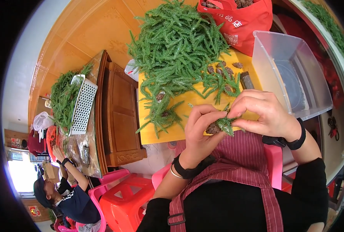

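Note:
Close to the yellow table's near edge, my left hand (201, 133) is closed around a brown pine cone (213, 129) that has green pine sprigs (227, 126) against it. The fingertips of my right hand (261, 111) pinch the same sprigs from the other side, touching my left fingertips. Beyond my hands lie loose pine cones (237, 65) and a dark, flat bundle (246, 81). A big heap of green pine sprigs (176, 42) covers the far part of the table (152, 131). Two sprig clusters with cones, including a nearer one (165, 114), lie at the left.
A red bag (243, 29) of pine cones stands at the back, beside a clear plastic bin (292, 77). Red stools (127, 197) and a wooden cabinet (121, 112) are at left. Farther left, a co-worker (73, 201) reaches over another table with a white basket (84, 106).

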Demonstrator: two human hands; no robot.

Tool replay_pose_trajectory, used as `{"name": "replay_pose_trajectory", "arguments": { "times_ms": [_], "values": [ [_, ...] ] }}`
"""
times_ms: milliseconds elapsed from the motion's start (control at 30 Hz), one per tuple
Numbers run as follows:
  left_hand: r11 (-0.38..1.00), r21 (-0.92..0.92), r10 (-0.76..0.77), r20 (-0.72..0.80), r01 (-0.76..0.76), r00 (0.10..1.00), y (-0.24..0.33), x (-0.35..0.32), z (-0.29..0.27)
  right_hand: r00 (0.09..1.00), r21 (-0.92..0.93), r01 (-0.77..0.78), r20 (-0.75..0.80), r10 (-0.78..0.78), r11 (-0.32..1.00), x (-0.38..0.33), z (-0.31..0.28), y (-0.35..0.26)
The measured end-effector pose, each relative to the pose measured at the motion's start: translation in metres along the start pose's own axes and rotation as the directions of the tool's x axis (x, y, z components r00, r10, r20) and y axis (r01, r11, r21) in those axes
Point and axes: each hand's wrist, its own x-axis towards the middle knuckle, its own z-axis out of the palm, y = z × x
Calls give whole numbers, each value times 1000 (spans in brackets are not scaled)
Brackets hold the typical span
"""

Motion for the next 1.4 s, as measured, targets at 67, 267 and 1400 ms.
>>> {"name": "replay_pose_trajectory", "arguments": {
  "times_ms": [67,267,1400],
  "values": [
    [998,54,39,-5,-38,999,0,1,-1,1000,-36,17,-11,-18,999,0,1,1],
    [977,157,147,-15,-142,989,-2,4,-1,996,-86,75,-34,-78,994,1,1,2],
    [954,151,248,88,-259,965,-1,3,-8,978,-490,170,-23,-208,855,2,12,-13]
  ]
}}
